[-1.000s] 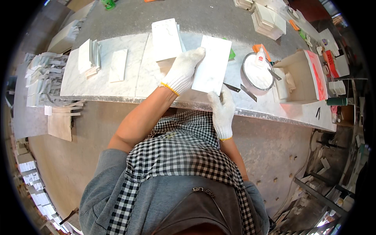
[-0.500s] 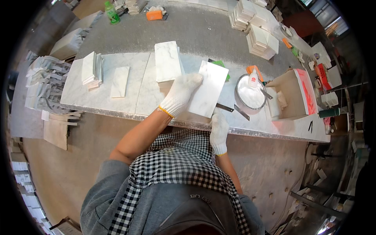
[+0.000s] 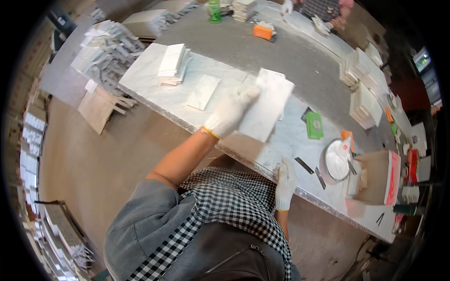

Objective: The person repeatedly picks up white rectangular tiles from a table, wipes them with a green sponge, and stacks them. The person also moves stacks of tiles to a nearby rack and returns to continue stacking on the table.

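My left hand (image 3: 234, 111), in a white knit glove, grips a white marble tile (image 3: 268, 110) by its left side, the thumb on top. Beneath the tile, edges of a stack of similar tiles (image 3: 273, 73) show, mostly hidden; whether they touch cannot be seen. My right hand (image 3: 286, 183), also gloved, lies at the bench's front edge with its fingers stretched forward and nothing visible in them. Close to it on the bench lie a dark flat blade (image 3: 304, 165) and a second blade (image 3: 320, 178).
Left on the marble bench top (image 3: 140, 77) are a tile stack (image 3: 172, 64) and a single tile (image 3: 203, 92). To the right sit a green block (image 3: 314, 125), a bowl of white paste (image 3: 336, 161) and an open carton (image 3: 375, 178). Another person (image 3: 323, 11) works across the table.
My view has turned, tilting the bench. The held tile has moved left, over the stack, away from my right hand. The green block is now uncovered.
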Available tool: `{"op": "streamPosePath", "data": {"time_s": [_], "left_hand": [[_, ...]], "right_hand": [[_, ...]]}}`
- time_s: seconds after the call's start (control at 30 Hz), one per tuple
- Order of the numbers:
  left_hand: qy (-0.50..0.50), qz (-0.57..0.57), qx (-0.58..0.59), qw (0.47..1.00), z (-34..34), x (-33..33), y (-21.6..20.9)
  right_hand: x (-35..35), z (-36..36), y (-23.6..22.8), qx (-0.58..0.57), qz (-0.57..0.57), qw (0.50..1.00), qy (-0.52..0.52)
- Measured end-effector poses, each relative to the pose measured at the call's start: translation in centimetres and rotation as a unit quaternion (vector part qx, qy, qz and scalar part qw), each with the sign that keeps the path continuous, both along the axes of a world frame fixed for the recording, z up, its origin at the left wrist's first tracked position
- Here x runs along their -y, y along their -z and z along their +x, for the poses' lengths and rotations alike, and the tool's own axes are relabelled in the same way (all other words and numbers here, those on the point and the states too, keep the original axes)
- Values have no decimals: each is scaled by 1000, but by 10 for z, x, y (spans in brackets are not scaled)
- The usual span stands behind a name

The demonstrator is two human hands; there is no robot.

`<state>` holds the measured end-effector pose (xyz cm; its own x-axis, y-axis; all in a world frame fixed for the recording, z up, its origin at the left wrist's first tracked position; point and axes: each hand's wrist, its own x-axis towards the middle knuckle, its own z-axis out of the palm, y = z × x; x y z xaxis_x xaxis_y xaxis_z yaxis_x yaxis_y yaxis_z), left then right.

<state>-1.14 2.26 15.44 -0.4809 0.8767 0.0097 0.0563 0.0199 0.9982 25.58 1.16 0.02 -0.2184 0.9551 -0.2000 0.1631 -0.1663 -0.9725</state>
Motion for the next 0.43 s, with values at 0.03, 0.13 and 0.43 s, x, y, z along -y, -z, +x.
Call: {"op": "streamPosePath", "data": {"time_s": [0.03, 0.13, 0.43], "left_hand": [[-28, -20, 23, 999, -16, 4, -9], [-101, -14, 17, 995, -114, -9, 54], [-183, -179, -61, 965, -238, -14, 150]], "right_hand": [[-2, -3, 3, -1, 8, 1000, -1], [-6, -11, 6, 49, 4, 998, -25], [-12, -18, 4, 210, 145, 965, -69]]}}
